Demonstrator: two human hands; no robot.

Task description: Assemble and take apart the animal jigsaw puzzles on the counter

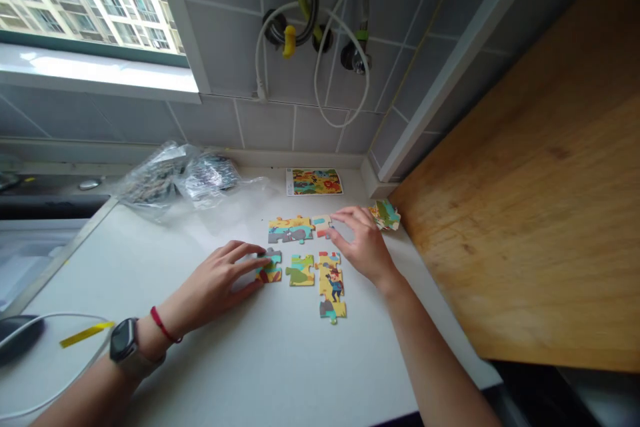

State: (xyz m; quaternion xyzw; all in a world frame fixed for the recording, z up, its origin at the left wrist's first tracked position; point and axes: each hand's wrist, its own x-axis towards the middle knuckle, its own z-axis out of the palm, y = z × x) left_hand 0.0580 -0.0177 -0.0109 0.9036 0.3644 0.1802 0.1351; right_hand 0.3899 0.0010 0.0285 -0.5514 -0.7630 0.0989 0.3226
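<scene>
Cardboard jigsaw pieces lie on the white countertop. My left hand [225, 273] has its thumb and fingers at the left edge of a puzzle piece [273, 268] in teal, grey and yellow. With thumb and fingertips, my right hand [363, 240] grips the right side of a pale puzzle piece [321, 224]. That piece lies against the right end of a joined yellow-and-grey section [291, 230]. A separate green-and-yellow puzzle piece [301, 270] lies between the hands. Just right of it is a joined upright strip [333, 285] showing a figure in blue.
A small picture card [317, 182] lies near the wall. More puzzle pieces [387, 215] are heaped beside the wooden panel [525, 213] at right. Crinkled clear plastic bags [185, 177] rest at back left. A white cable [65, 383] and yellow strip [86, 334] lie at left.
</scene>
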